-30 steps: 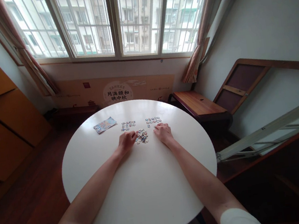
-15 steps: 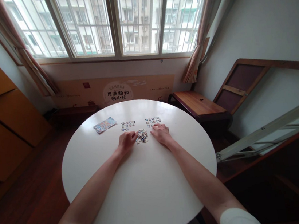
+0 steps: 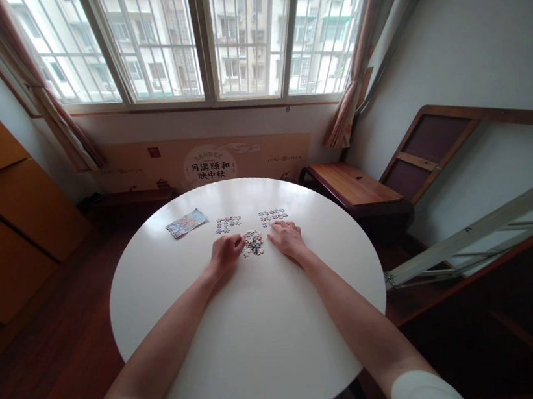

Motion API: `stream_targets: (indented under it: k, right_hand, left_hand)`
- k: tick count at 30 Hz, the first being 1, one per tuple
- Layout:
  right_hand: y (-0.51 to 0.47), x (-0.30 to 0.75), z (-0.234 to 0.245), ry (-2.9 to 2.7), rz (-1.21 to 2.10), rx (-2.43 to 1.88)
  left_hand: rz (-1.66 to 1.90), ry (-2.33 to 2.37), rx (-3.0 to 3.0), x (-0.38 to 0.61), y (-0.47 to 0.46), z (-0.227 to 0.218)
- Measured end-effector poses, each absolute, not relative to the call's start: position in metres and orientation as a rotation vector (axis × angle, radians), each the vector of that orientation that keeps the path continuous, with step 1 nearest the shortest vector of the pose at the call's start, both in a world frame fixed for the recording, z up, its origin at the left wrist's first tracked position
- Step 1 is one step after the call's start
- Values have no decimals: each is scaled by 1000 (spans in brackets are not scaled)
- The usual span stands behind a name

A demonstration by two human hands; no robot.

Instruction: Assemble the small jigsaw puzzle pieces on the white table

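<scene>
A small heap of loose jigsaw puzzle pieces (image 3: 254,243) lies on the white round table (image 3: 259,331) between my hands. My left hand (image 3: 227,250) rests at the heap's left edge, its fingers curled in; whether a piece is in them is hidden. On the heap's other side my right hand (image 3: 288,239) lies low on the table with its fingers stretched forward. Its fingertips are just below the right group of pieces (image 3: 273,214), set in rows. Beyond my left hand is another group of pieces (image 3: 227,222), also in rows.
A crumpled printed picture sheet (image 3: 186,223) lies at the table's back left. A wooden bench (image 3: 357,182) stands past the table's right rim. Behind the table, a printed cardboard panel (image 3: 134,168) leans beneath the barred window.
</scene>
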State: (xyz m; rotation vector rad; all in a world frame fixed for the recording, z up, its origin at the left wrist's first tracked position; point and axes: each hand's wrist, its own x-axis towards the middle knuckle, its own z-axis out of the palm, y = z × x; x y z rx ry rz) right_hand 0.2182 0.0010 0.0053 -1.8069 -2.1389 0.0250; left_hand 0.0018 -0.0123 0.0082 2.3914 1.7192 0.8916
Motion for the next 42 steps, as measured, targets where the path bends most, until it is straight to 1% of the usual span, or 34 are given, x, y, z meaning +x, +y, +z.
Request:
stream_targets:
  k: [7, 15, 18, 22, 29, 42]
  right_hand:
    - [-1, 217, 8, -2165, 39, -1800]
    - [1, 218, 5, -2099, 42, -1758]
    - [4, 217, 2, -2030, 73, -1632]
    - [7, 214, -3, -2055, 196, -1386]
    - [1, 210, -1, -2212, 169, -1222]
    - [2, 209, -5, -2204, 133, -1249]
  left_hand:
    - [845, 1747, 2396, 2, -12, 9]
    - [882, 1724, 2384, 2, -12, 8]
    - [927, 1694, 2358, 2, -12, 8]
    - [968, 1664, 2329, 1, -11, 8]
    - [953, 1678, 2316, 2, -10, 7]
    - [922, 1684, 2317, 2, -11, 8]
